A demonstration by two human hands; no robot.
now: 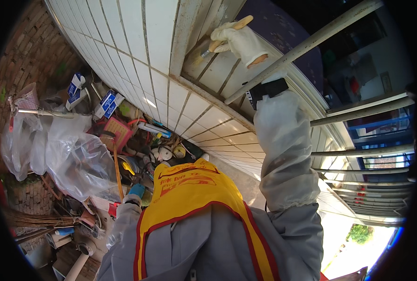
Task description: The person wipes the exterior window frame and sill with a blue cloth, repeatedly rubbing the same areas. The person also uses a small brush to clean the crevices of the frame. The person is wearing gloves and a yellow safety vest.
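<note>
In a cream work glove, my right hand (240,42) grips a flat paintbrush (243,22) by its pale wooden handle. The brush's bristles rest against the dusty tiled window sill (213,72), near the corner of the frame. My right forearm, in a translucent plastic sleeve (285,140), reaches past a metal window bar (310,45). Down at my left side, my left hand (137,191) shows only as a small blue patch beyond the sleeve cuff. Its fingers, and anything in them, cannot be made out.
White tiled wall (124,38) runs beside me. More window bars (363,151) line the right. At lower left lie clear plastic sheeting (78,161), blue-and-white cartons (108,103), a twig broom (40,219), a pipe (77,267) and jumbled household items. My yellow apron (198,189) hangs forward.
</note>
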